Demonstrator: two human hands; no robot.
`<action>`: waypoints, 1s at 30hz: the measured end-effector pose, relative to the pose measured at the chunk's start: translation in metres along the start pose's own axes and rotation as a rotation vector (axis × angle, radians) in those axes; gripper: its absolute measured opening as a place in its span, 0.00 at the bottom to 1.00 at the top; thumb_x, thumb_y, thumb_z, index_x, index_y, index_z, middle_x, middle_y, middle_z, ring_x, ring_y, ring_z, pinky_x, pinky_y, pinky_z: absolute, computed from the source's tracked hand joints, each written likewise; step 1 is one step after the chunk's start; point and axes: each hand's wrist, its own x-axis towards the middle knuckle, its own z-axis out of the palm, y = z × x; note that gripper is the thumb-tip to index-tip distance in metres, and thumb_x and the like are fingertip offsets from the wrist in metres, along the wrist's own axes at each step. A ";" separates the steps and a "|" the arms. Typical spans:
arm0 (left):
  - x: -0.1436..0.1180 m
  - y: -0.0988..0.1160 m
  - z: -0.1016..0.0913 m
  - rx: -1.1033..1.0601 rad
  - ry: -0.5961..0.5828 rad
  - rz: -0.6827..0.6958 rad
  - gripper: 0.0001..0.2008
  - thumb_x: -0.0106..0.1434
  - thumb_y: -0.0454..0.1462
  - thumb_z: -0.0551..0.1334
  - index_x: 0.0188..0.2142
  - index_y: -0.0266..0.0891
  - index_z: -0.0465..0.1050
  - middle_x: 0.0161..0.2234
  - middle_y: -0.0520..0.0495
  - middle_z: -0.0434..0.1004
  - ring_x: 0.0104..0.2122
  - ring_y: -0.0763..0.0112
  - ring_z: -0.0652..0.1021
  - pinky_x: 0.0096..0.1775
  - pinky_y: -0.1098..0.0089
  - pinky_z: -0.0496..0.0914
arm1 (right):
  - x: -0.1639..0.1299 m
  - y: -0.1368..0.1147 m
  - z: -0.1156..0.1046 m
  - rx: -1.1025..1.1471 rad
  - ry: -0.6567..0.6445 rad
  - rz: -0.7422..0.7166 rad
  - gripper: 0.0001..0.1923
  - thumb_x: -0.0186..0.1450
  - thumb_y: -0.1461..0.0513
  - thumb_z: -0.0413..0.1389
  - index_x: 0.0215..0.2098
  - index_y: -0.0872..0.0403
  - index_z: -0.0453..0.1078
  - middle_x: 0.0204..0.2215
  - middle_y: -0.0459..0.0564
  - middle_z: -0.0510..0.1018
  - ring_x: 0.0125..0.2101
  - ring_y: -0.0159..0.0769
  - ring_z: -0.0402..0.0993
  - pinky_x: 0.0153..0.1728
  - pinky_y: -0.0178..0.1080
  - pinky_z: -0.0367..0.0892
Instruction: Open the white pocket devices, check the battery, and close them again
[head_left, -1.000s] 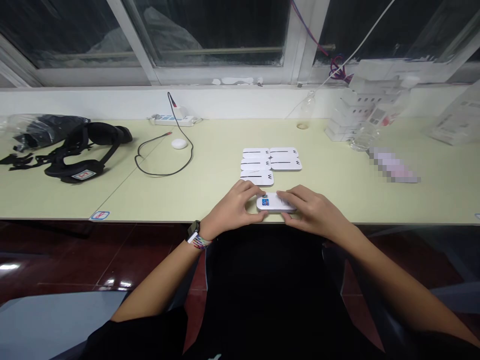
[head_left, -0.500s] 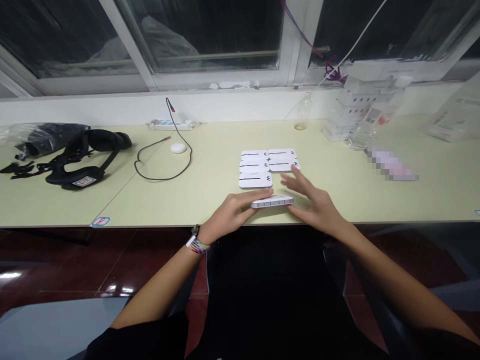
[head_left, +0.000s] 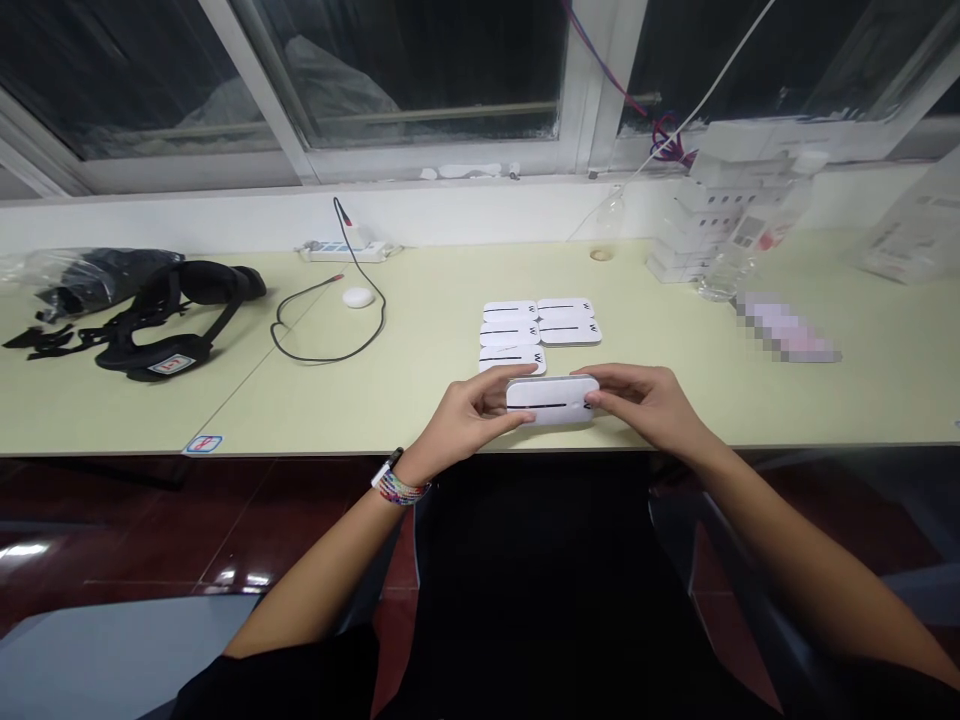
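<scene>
Between both hands, close to the table's front edge, is a white rounded device (head_left: 553, 392) with a black line and a small black mark at its right end. My left hand (head_left: 476, 412) grips its left end, thumb in front and fingers behind. My right hand (head_left: 651, 408) pinches the right end, its thumb lying over the black mark. Just beyond lie several similar white devices (head_left: 509, 333), set close together in two columns. The nearest one in the left column is partly covered by my left fingers.
A black headset (head_left: 176, 320) lies at the left on the pale table (head_left: 420, 400). Near it are a looped black cable (head_left: 382, 310), a white oval object (head_left: 358, 297) and a power strip (head_left: 349, 250). White boxes (head_left: 686, 225), a clear bottle (head_left: 724, 275) and a blurred pinkish object (head_left: 787, 330) are at right.
The device has been tilted so its marked face now shows instead of its edge. My right hand, earlier spread beside it, has closed on its right end.
</scene>
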 end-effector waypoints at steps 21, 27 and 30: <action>0.011 -0.015 -0.011 0.778 0.072 0.207 0.17 0.80 0.37 0.57 0.61 0.42 0.81 0.69 0.42 0.77 0.78 0.43 0.63 0.74 0.32 0.59 | 0.162 0.049 -0.041 -0.451 -0.232 0.007 0.27 0.62 0.54 0.70 0.59 0.51 0.84 0.59 0.56 0.85 0.58 0.59 0.80 0.62 0.57 0.73; 0.012 -0.023 -0.011 0.778 -0.003 0.232 0.24 0.75 0.29 0.56 0.66 0.42 0.77 0.70 0.42 0.76 0.76 0.47 0.67 0.71 0.36 0.67 | 0.215 0.089 -0.044 -0.371 -0.248 0.106 0.27 0.61 0.62 0.69 0.59 0.51 0.85 0.65 0.57 0.82 0.67 0.57 0.75 0.71 0.58 0.66; 0.011 -0.024 -0.012 0.767 -0.010 0.237 0.26 0.73 0.27 0.55 0.66 0.41 0.77 0.70 0.42 0.77 0.76 0.47 0.67 0.71 0.36 0.68 | 0.226 0.097 -0.042 -0.390 -0.262 0.141 0.28 0.60 0.63 0.68 0.59 0.52 0.84 0.66 0.57 0.81 0.67 0.58 0.74 0.70 0.57 0.67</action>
